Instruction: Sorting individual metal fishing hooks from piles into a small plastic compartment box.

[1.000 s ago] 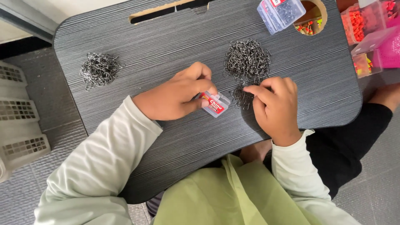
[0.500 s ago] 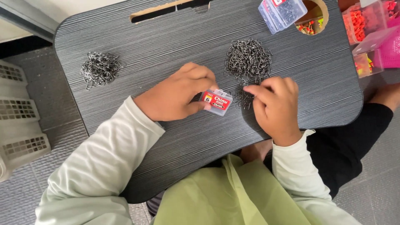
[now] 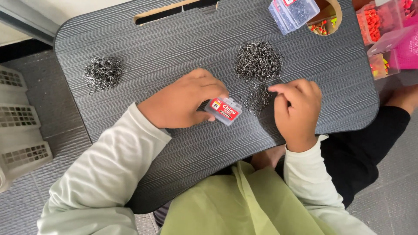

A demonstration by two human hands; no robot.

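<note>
left hand (image 3: 185,102) grips a small clear box (image 3: 224,110) — right hand (image 3: 297,109) pinches at hooks (image 3: 257,99) on the lap desk (image 3: 174,39).

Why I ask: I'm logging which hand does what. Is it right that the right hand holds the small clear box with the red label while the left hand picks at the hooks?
No, the hands are swapped. In the head view the left hand holds the small clear box, and the right hand picks at the small hooks below the bigger pile.
</note>
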